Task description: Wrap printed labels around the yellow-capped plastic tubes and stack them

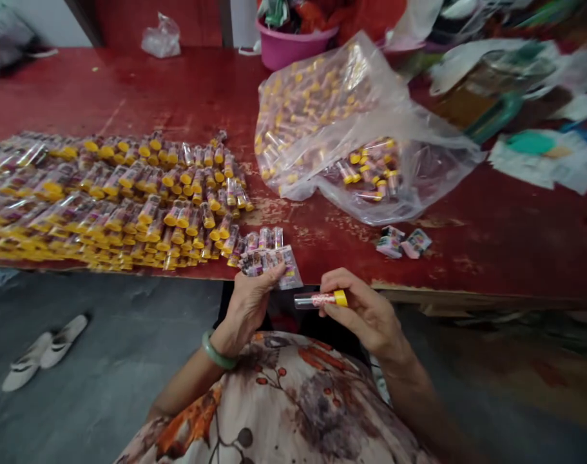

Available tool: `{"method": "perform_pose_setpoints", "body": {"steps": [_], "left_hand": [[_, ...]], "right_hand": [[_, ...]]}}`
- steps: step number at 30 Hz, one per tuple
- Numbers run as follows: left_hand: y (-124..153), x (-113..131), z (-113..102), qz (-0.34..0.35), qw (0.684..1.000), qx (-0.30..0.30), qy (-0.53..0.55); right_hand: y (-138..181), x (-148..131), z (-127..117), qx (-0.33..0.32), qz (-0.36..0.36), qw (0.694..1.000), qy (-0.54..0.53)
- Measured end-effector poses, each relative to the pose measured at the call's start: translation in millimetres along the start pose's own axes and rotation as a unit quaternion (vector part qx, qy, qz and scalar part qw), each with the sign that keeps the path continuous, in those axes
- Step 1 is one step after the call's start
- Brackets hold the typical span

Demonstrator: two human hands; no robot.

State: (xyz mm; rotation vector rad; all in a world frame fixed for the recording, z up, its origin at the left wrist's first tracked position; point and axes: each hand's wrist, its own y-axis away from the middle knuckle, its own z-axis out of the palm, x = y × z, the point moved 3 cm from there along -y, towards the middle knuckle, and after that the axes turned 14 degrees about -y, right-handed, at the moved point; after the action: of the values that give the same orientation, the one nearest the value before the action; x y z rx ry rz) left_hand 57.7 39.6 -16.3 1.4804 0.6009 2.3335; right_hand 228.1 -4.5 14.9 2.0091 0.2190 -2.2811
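My left hand [253, 290] is closed on a fan of small clear printed packets [289, 269], thumb on top, at the table's front edge. My right hand [358, 306] pinches a clear tube with a yellow cap [319, 299], its clear end pointing left toward the packets. The tube lies level and has a pink-and-white patterned part inside. Left of my hands, a big pile of bagged yellow-capped tubes [129, 200] is stacked in rows. Beyond my right hand, a large clear plastic bag [341, 122] holds many loose yellow-capped tubes.
Two small bundles of printed packets [403, 243] lie on the red table [216, 84] at right. Behind the bag stands a pink basin [296, 48]. A large jug with a green handle [500, 116] is at far right. White shoes [44, 353] are on the floor.
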Motion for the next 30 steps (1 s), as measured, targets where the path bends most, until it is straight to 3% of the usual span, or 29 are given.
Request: {"method": "perform_pose_setpoints", "body": {"steps": [5,12,18,25,30], "left_hand": [[3,-4,0,-0.026,0.999,-0.023,-0.014],[2,-2,3,0.004,1.000,-0.013,0.010],[3,-2,4,0.016,0.999,0.006,0.043],[6,-6,5,-0.011,0.998,0.013,0.058],[6,-6,6,-0.064,0.995,0.000,0.083]], "right_hand": [[7,0,7,0.020,-0.054,0.997,0.058],[13,-2,7,0.092,-0.111,0.987,0.078],[19,1,12,0.116,-0.174,0.974,0.085],[20,0,19,0.118,-0.229,0.961,0.096],[21,5,20,0.146,-0.274,0.936,0.167]]}}
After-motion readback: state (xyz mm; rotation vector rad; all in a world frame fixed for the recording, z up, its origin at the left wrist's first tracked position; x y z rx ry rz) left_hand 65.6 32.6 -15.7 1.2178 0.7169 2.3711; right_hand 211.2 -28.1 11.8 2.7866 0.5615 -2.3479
